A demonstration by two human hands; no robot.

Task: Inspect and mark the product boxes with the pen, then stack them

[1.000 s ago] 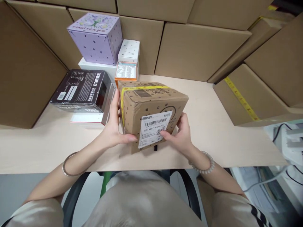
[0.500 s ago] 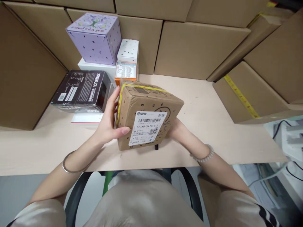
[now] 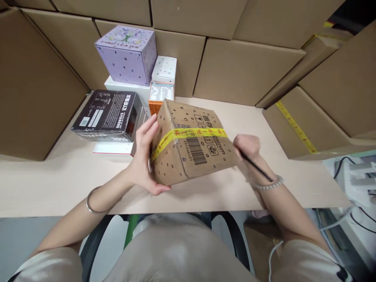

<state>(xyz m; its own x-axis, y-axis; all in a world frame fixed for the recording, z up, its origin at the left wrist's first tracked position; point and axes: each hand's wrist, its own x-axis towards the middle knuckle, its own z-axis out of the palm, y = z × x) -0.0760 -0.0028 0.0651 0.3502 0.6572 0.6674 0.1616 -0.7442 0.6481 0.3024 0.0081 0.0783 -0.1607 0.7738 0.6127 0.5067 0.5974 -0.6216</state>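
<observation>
A brown cardboard parcel (image 3: 192, 143) with a yellow tape band and a printed barcode on its upper face is tilted above the light wooden table (image 3: 58, 176). My left hand (image 3: 145, 156) grips its left side, fingers up the side and thumb under the near edge. My right hand (image 3: 246, 147) is closed at the parcel's right edge, with a thin black pen-like object (image 3: 255, 166) slanting from it toward my wrist. The white shipping label is out of sight.
A black box (image 3: 107, 115) lies on a flat white box at the left. Behind it stand a purple cube box (image 3: 127, 55), a small white box (image 3: 164, 70) and an orange box (image 3: 160, 96). Large cardboard cartons (image 3: 246, 66) wall the table's back and both sides.
The parcel was rolled away from me, so the white label went out of sight and the taped barcode face came up. My right hand moved from under the parcel to its right edge.
</observation>
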